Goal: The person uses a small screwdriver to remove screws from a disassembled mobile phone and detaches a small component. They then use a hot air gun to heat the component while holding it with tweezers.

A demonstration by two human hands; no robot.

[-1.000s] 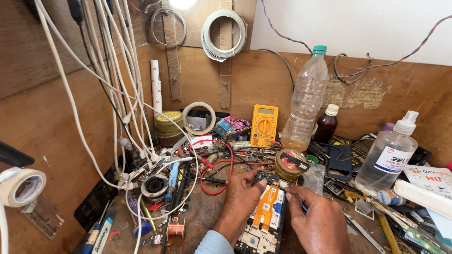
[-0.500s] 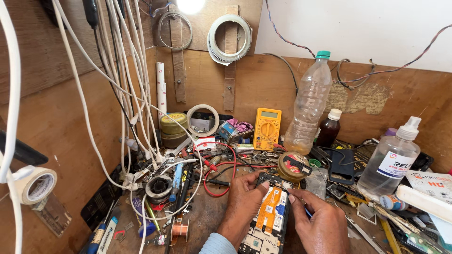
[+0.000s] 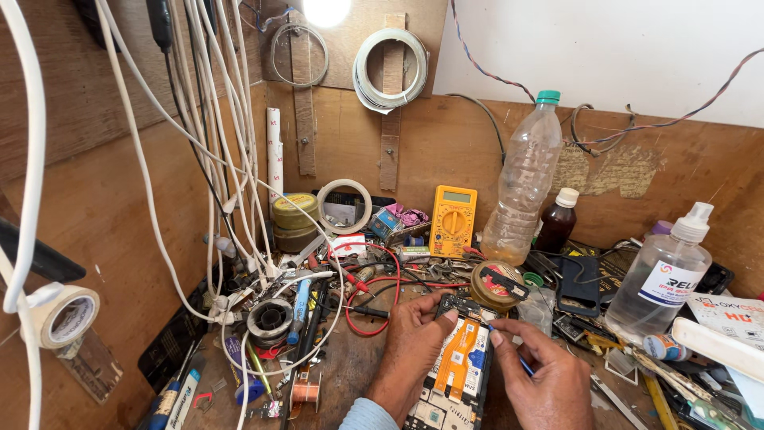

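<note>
A cluttered wooden counter (image 3: 350, 374) sits in a plywood corner, with a bundle of white cables (image 3: 211, 143) hanging down the left wall. Against the back board stands a tall clear plastic bottle (image 3: 523, 187) with a green cap and no label. To the right is a squat clear spray bottle (image 3: 664, 275) bearing a white label with dark lettering and a small red-and-blue mark, and beside it at the right edge lies a white carton (image 3: 728, 314) printed in red. A yellow multimeter (image 3: 453, 220) leans at the back, left of the tall bottle. A small brown bottle (image 3: 557, 223) with a white cap stands just right of that bottle. A round yellow-lidded tin (image 3: 294, 215) sits to the left near a ring of pale tape (image 3: 344, 205).

At the near edge lies an opened phone (image 3: 455, 370), back cover off, showing an orange flex strip and a white-labelled battery. The left hand (image 3: 414, 342) grips its left edge, thumb on top. The right hand (image 3: 541, 374) pinches a thin blue-handled tool (image 3: 521, 362) whose tip meets the phone's right side.
</note>
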